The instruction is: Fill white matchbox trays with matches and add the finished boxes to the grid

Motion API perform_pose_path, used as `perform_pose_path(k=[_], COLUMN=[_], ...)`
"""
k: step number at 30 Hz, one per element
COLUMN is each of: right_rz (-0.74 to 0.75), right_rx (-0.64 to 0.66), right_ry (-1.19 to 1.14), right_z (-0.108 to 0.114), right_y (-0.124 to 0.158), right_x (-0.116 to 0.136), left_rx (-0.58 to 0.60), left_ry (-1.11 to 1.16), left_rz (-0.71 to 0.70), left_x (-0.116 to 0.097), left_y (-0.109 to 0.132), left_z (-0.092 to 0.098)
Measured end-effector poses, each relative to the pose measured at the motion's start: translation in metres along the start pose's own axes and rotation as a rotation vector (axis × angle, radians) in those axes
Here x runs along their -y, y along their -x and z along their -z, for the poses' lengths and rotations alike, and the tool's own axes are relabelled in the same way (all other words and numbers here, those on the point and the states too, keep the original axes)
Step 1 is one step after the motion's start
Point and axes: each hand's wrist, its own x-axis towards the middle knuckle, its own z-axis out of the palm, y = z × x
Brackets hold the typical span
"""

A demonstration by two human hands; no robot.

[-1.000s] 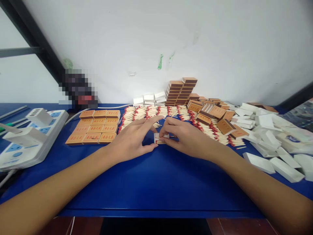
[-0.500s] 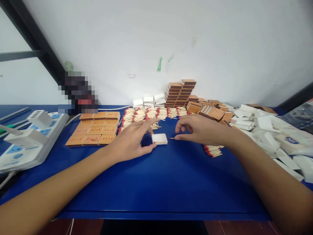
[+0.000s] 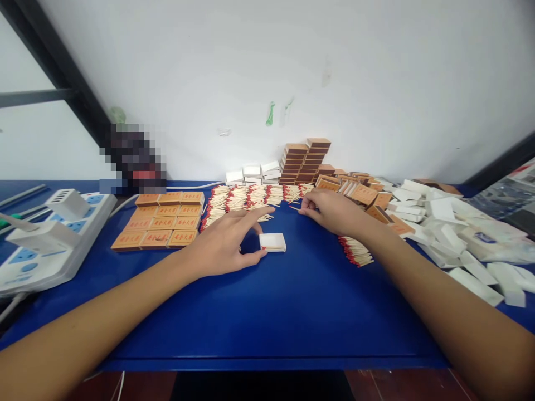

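My left hand (image 3: 223,239) rests on the blue table, its thumb and a bent finger at the left end of a small white matchbox tray (image 3: 273,241), the index finger raised above it. Inside the tray, a match or a few lie along the near side, a red head at the left. To the right and farther back, my right hand (image 3: 328,209) pinches a single match (image 3: 293,208), its red head pointing left. Rows of loose matches (image 3: 238,197) lie just behind both hands. Another bundle of matches (image 3: 355,252) lies below my right wrist, partly covered.
Orange matchboxes (image 3: 163,223) form a block at left, beside a white power strip (image 3: 90,223). Stacked matchboxes (image 3: 305,161) and white trays (image 3: 253,172) stand against the wall. White trays (image 3: 443,223) and a tissue pack (image 3: 485,236) pile up at right.
My right hand has moved back, away from the tray's right side toward the match rows, with a match at its fingertips. My left hand has stayed at the tray.
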Motion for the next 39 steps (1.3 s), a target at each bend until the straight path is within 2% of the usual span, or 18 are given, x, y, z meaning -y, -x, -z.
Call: perform_pose_path(k=[7,12,17,22,27,33,39], right_rz=[0.018,0.012,0.038,0.086,0.243,0.332,0.322], right_rx=[-0.098,-0.090,-0.026,0.014,0.057,0.028,0.029], right_ry=[0.023,0.041,0.052,-0.015,-0.165,-0.232,-0.250], right_z=[-0.005,-0.008,-0.010,0.009,0.025,0.005,0.002], right_y=[-0.009,-0.011,-0.008,0.007,0.027,0.037,0.034], right_x=[-0.007,-0.001,0.003,0.015,0.041,0.066,0.064], left_rx=[-0.003,0.003,-0.002,-0.046,-0.076,-0.066,-0.054], left_ry=[0.001,0.002,-0.004,-0.029,-0.039,-0.045,-0.016], left_rz=[-0.006,-0.001,0.002,-0.008,-0.016,-0.022,-0.027], left_x=[0.000,0.000,0.001,0.002,0.001,-0.002,-0.003], left_y=[0.000,0.000,0.000,-0.001,-0.002,0.000,-0.001], left_z=[0.000,-0.001,-0.001,0.000,0.000,-0.002,0.000])
